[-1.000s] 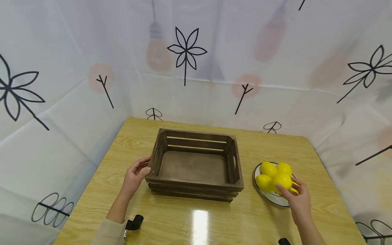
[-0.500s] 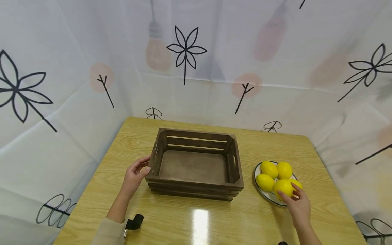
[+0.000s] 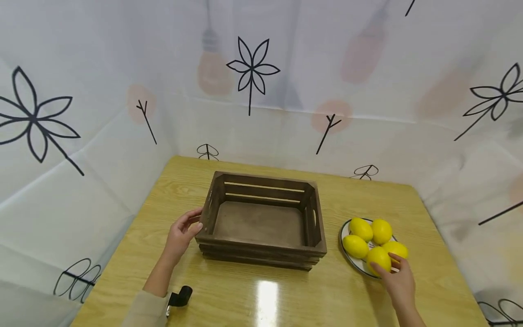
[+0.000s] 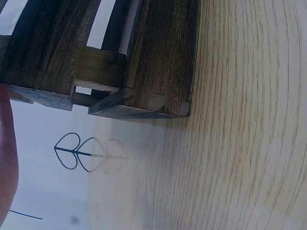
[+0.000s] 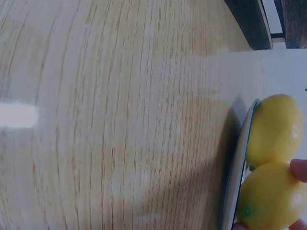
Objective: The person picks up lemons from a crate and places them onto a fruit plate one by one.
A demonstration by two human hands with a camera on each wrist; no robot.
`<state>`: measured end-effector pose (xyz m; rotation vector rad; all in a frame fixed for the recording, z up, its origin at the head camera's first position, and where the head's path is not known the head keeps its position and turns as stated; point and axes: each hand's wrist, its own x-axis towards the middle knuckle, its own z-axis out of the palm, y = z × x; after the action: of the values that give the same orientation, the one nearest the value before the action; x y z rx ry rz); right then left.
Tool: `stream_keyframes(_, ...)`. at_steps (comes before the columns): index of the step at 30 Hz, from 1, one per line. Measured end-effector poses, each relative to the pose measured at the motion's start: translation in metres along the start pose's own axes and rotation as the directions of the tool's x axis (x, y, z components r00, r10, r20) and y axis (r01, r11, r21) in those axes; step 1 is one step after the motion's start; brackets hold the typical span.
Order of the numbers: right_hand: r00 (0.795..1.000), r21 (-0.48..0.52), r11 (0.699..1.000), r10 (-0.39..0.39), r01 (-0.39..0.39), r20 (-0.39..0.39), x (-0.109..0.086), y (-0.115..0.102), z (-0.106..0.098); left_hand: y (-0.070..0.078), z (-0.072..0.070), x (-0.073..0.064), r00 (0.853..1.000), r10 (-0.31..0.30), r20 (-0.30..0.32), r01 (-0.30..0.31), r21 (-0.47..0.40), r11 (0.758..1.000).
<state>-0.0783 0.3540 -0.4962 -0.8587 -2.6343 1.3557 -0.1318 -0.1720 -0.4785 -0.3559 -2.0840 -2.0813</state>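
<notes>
A dark brown slatted wooden crate (image 3: 261, 222) stands on the table with nothing inside. At its front left corner my left hand (image 3: 180, 234) grips the crate's side, thumb at the top edge; part of the fingers is hidden. To the crate's right is a white plate (image 3: 347, 254) with a dark rim, bearing several yellow lemons (image 3: 355, 246). My right hand (image 3: 398, 277) holds the nearest lemon (image 3: 378, 260) between thumb and fingers, at the plate's near edge. In the right wrist view, fingertips (image 5: 300, 170) touch this lemon (image 5: 271, 199), and another lemon (image 5: 276, 129) lies against it.
Light wood-grain table (image 3: 229, 295) extends around the crate and plate. A patterned white cloth (image 3: 282, 136) surrounds its back and sides. Beside my left wrist is a black fitting (image 3: 181, 296).
My right hand has moved the lemon toward the near edge of the plate, uncovering the lemons behind it. The left hand stays at the crate. The head view has shifted slightly.
</notes>
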Motion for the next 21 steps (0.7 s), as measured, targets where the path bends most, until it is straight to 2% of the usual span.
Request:
stream_keyframes(6,0.999,-0.045,0.998,-0.042,0.043,0.01,0.001,-0.001,0.0,-0.002,0.0,0.003,1.0,-0.006,-0.002,0.006,0.002,1.0)
stream_keyframes(12,0.998,-0.086,0.994,-0.07,0.07,0.002,0.003,-0.002,-0.008,-0.001,0.004,0.003,1.0,-0.016,-0.011,0.016,0.002,1.0)
stream_keyframes(17,0.995,-0.082,0.995,-0.059,0.053,-0.077,0.003,-0.008,-0.025,0.004,0.002,0.003,0.998,-0.058,0.003,0.058,0.055,0.997)
stream_keyframes(19,0.993,-0.078,0.995,-0.074,0.066,-0.093,0.003,-0.014,-0.033,0.009,-0.004,0.002,0.996,-0.084,-0.011,0.084,0.083,0.993)
stream_keyframes(21,0.99,-0.084,0.992,-0.105,0.098,-0.093,0.005,-0.02,-0.042,0.015,-0.013,0.001,0.993,-0.106,-0.045,0.111,0.157,0.981)
